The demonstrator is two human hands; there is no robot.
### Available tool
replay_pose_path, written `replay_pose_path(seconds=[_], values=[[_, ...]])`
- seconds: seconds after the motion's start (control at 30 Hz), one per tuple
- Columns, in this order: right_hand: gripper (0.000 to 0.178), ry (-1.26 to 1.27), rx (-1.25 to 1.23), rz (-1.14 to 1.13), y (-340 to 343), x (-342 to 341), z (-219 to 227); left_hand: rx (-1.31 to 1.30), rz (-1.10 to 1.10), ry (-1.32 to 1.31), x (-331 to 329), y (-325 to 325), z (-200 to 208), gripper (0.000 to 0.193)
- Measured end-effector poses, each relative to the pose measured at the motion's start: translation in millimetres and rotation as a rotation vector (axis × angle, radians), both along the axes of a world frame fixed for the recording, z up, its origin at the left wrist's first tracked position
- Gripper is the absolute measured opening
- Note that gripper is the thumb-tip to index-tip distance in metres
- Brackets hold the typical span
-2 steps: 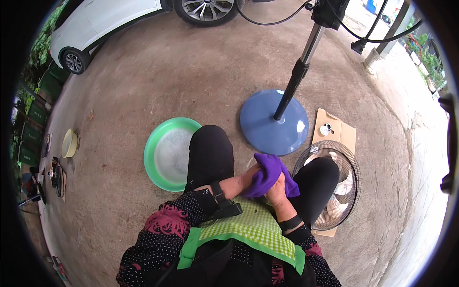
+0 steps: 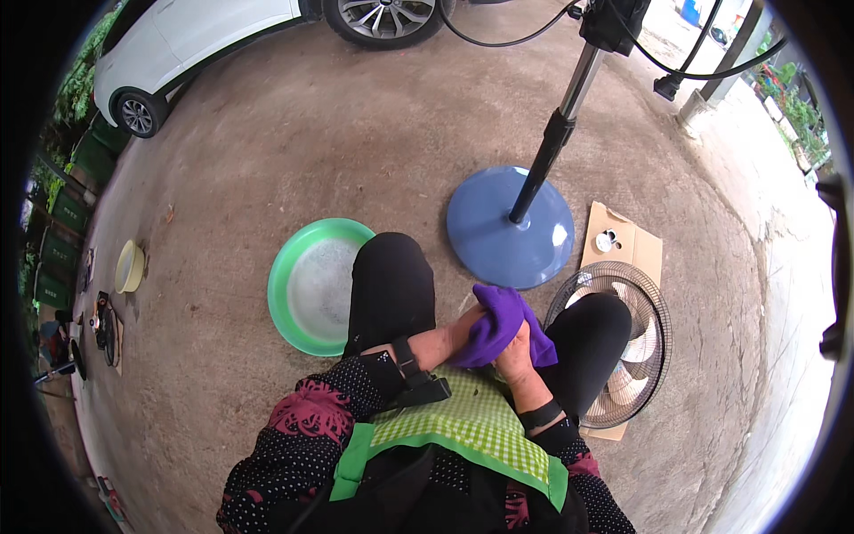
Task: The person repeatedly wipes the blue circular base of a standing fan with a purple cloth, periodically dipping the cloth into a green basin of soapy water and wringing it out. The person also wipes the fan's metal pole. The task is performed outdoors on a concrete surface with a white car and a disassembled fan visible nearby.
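A purple cloth (image 2: 498, 326) is bunched up over my lap, between my knees. My right hand (image 2: 513, 354) is closed on its near right side, knuckles up. From the left, my left hand (image 2: 467, 327) reaches in beneath the cloth; folds cover its fingers, so its grip cannot be made out. Below both hands lies the green checked apron (image 2: 463, 405) across my lap. Beyond my left knee stands a green basin (image 2: 281, 294) with foamy, whitish water.
A fan stand's round blue base (image 2: 485, 240) with its upright pole (image 2: 553, 138) stands ahead. Right of my right knee, a caged fan head (image 2: 654, 374) lies on cardboard (image 2: 636, 245) with small parts. Far left are a yellowish basin (image 2: 130, 267) and a white car (image 2: 209, 36).
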State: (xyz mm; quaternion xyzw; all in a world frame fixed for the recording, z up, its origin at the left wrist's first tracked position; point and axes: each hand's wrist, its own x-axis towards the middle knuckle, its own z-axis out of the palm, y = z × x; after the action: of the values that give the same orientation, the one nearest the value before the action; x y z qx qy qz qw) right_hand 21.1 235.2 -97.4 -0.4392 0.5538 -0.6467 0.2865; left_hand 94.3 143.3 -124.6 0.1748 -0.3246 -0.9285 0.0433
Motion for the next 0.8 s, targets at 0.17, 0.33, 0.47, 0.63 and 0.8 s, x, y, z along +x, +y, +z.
replay_pose_path(seconds=[0.17, 0.33, 0.47, 0.63, 0.8], values=[[0.043, 0.129, -0.046, -0.025, -3, -1, -3, -0.046, 0.107, -0.042, -3, -1, -8, 0.021], [0.040, 0.255, -0.037, -0.057, -6, -3, -4, -0.072, 0.178, -0.067, -2, -2, -10, 0.021], [0.043, 0.316, -0.041, -0.057, -12, -2, 0, -0.090, 0.231, -0.081, -4, -2, -13, 0.021], [0.047, 0.345, 0.048, 0.142, -18, -18, 28, -0.119, 0.283, -0.109, -6, -6, -14, 0.022], [0.033, 0.642, 0.368, 0.524, -40, -63, 64, -0.162, 0.382, -0.123, -9, -22, 2, 0.022]])
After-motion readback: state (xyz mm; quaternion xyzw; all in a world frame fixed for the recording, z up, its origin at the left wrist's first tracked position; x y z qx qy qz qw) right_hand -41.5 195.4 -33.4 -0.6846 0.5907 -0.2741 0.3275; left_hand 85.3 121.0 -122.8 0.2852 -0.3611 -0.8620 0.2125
